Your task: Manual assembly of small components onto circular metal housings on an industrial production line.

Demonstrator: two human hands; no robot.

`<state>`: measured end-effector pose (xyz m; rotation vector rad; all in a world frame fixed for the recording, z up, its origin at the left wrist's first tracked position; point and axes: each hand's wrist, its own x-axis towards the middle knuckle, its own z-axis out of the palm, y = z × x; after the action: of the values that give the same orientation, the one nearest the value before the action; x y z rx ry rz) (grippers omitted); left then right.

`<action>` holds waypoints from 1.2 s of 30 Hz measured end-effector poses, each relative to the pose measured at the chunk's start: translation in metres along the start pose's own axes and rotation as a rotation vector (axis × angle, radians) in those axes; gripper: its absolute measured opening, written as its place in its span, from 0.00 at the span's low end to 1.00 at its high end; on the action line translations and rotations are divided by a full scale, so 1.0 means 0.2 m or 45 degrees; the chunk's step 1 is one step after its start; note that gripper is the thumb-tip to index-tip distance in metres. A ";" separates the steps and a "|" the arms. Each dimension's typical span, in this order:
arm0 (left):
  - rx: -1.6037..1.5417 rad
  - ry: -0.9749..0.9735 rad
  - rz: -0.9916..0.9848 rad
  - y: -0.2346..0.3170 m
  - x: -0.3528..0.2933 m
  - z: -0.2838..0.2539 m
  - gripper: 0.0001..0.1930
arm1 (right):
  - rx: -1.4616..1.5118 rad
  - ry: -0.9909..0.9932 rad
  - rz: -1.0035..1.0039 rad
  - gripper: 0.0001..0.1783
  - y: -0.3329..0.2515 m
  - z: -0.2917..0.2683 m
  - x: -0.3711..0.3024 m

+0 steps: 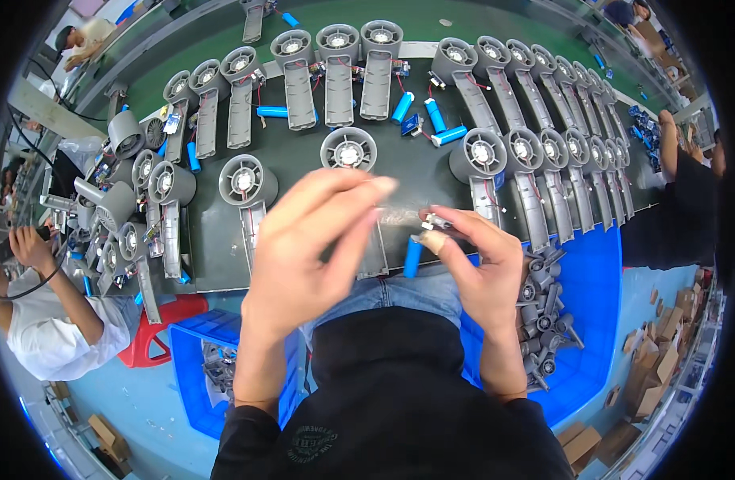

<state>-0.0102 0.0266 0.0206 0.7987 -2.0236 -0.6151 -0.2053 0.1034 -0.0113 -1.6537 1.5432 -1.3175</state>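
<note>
My right hand (491, 272) pinches a small circuit board (436, 221) with a white connector between thumb and fingertips. Just below it hangs a blue cylindrical battery cell (412, 258), seemingly joined to the board. My left hand (299, 248) is raised over the table's near edge, fingers drawn together; what sits at its fingertips is too small to make out. Behind that hand lies a grey handheld fan housing (348, 149) with its round head showing and its handle partly covered. Another grey fan housing (247, 181) lies to the left, its open handle running toward me.
Rows of open grey fan housings (337, 76) cover the dark table (303, 152). Loose blue cells (435, 116) lie among them. Blue bins (591, 320) holding grey parts stand below the edge. Co-workers sit at left (43, 320) and right (675, 192); a red stool (163, 324) is at left.
</note>
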 end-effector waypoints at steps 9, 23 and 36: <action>0.136 -0.143 -0.235 -0.12 -0.19 0.10 0.14 | 0.706 0.002 0.516 0.14 0.11 0.13 -0.07; -0.056 0.100 -0.266 -0.16 -0.12 0.16 0.08 | 0.485 0.181 0.094 0.17 0.11 0.29 0.06; -0.040 0.111 -0.241 -0.14 -0.13 0.13 0.09 | 0.730 0.085 0.257 0.17 0.07 0.31 0.17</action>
<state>-0.0115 0.0292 -0.0258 0.9891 -1.8685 -0.7050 -0.1606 0.0540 -0.0371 -1.0794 1.1748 -1.5309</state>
